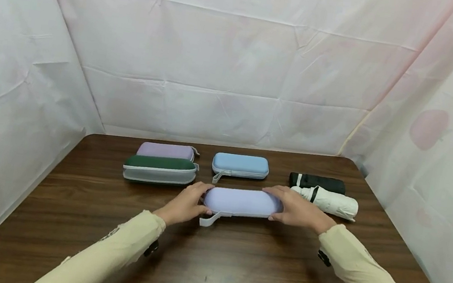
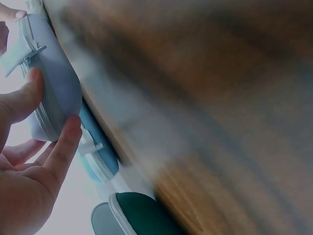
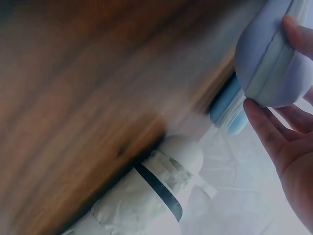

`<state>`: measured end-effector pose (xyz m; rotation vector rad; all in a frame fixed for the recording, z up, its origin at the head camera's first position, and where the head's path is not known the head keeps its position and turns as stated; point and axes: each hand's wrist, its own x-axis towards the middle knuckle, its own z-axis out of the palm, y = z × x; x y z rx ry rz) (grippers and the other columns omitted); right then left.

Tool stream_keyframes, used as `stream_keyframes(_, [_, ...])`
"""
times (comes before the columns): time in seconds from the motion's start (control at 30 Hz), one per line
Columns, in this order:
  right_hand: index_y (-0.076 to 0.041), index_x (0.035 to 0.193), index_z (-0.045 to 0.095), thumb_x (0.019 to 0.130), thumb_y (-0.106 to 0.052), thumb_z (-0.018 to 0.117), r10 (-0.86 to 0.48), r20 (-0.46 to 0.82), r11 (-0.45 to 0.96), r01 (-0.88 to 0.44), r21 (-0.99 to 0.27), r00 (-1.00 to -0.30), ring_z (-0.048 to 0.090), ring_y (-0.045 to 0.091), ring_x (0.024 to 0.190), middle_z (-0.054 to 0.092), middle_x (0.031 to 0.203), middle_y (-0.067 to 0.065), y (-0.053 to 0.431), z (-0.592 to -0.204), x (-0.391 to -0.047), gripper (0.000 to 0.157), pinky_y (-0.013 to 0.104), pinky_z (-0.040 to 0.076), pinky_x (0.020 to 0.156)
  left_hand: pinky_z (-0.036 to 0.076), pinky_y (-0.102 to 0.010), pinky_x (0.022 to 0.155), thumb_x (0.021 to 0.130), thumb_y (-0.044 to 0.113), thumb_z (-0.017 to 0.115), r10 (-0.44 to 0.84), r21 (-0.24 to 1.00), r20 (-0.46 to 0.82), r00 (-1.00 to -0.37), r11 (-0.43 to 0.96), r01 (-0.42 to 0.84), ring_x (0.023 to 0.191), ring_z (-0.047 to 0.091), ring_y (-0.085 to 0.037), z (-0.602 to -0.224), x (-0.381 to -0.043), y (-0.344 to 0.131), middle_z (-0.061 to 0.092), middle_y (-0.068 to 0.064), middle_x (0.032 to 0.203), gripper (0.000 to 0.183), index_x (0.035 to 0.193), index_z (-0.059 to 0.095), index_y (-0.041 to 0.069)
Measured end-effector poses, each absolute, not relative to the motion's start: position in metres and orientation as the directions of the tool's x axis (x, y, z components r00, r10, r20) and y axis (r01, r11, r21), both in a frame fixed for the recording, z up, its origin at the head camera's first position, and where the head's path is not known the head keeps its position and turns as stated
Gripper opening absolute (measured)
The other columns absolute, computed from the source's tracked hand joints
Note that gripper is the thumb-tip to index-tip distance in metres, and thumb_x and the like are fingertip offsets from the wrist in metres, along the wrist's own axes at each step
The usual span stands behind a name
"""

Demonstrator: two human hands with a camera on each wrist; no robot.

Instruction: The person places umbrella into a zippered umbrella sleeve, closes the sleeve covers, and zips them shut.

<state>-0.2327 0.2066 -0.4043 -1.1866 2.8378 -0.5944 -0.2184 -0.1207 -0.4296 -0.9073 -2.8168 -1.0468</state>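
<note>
Both of my hands grip a lavender zippered case (image 1: 244, 202) at its two ends, over the middle of the table. My left hand (image 1: 187, 205) has the left end, thumb on the near side by the zipper and fingers behind. At the right end, my right hand (image 1: 299, 210) holds it with thumb in front and fingers over the far edge. A pale strap (image 1: 209, 219) hangs from the near left corner. In the left wrist view the thumb presses close to the zipper pull of the case (image 2: 56, 73). The right wrist view shows fingertips at the rounded end of the case (image 3: 266, 54).
Beyond the lavender case lies a light blue case (image 1: 240, 164). To the left, a green and grey case (image 1: 160, 170) lies before a purple case (image 1: 166, 150). On the right are a folded white umbrella (image 1: 332, 203) and a black rolled one (image 1: 322, 183). White sheeting (image 1: 230, 55) surrounds the wooden table (image 1: 243, 269).
</note>
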Motion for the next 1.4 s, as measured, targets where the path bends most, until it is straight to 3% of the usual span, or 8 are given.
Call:
stream_keyframes(0.3, [0.003, 0.136, 0.048, 0.076, -0.009, 0.080, -0.633, 0.144, 0.673, -0.633, -0.382, -0.760, 0.052, 0.035, 0.116, 0.053, 0.130, 0.020, 0.201, -0.410, -0.268, 0.070, 0.049, 0.046, 0.089, 0.048, -0.036, 0.083, 0.079, 0.005, 0.077, 0.441, 0.595, 0.157, -0.884, 0.672, 0.441, 0.102, 0.055, -0.025, -0.429, -0.256, -0.112, 0.055, -0.019, 0.118, 0.062, 0.132, 0.048, -0.007])
stream_keyframes(0.6, [0.004, 0.136, 0.047, 0.076, -0.008, 0.081, -0.625, 0.154, 0.675, -0.629, -0.386, -0.765, 0.051, 0.036, 0.117, 0.051, 0.131, 0.023, 0.194, -0.427, -0.283, 0.070, 0.049, 0.044, 0.092, 0.044, -0.042, 0.093, 0.081, 0.001, 0.075, 0.417, 0.569, 0.130, -0.900, 0.711, 0.412, 0.114, 0.052, -0.031, -0.439, -0.269, -0.111, 0.053, -0.022, 0.125, 0.063, 0.135, 0.045, -0.009])
stream_keyframes(1.0, [-0.001, 0.141, 0.043, 0.079, -0.011, 0.079, -0.607, 0.167, 0.689, -0.619, -0.377, -0.777, 0.048, 0.036, 0.119, 0.045, 0.134, 0.020, 0.187, -0.431, -0.282, 0.072, 0.050, 0.043, 0.092, 0.042, -0.043, 0.096, 0.080, -0.001, 0.074, 0.368, 0.578, 0.161, -0.916, 0.717, 0.389, 0.116, 0.050, -0.033, -0.440, -0.264, -0.116, 0.052, -0.023, 0.125, 0.064, 0.136, 0.044, -0.008])
stream_keyframes(1.3, [-0.005, 0.149, 0.029, 0.083, -0.007, 0.074, -0.623, 0.081, 0.699, -0.600, -0.389, -0.778, 0.034, 0.039, 0.131, 0.031, 0.147, 0.021, 0.185, -0.433, -0.273, 0.079, 0.052, 0.038, 0.098, 0.040, -0.044, 0.098, 0.083, -0.005, 0.069, 0.362, 0.561, 0.152, -0.920, 0.734, 0.382, 0.123, 0.046, -0.035, -0.437, -0.252, -0.122, 0.046, -0.026, 0.135, 0.064, 0.139, 0.038, -0.008])
stream_keyframes(1.4, [-0.007, 0.149, 0.029, 0.082, -0.005, 0.074, -0.634, 0.101, 0.690, -0.619, -0.374, -0.767, 0.030, 0.037, 0.133, 0.030, 0.148, 0.020, 0.193, -0.424, -0.265, 0.081, 0.052, 0.035, 0.101, 0.044, -0.043, 0.094, 0.084, -0.009, 0.065, 0.389, 0.567, 0.180, -0.904, 0.709, 0.418, 0.117, 0.051, -0.036, -0.426, -0.249, -0.127, 0.047, -0.027, 0.132, 0.059, 0.137, 0.040, -0.010])
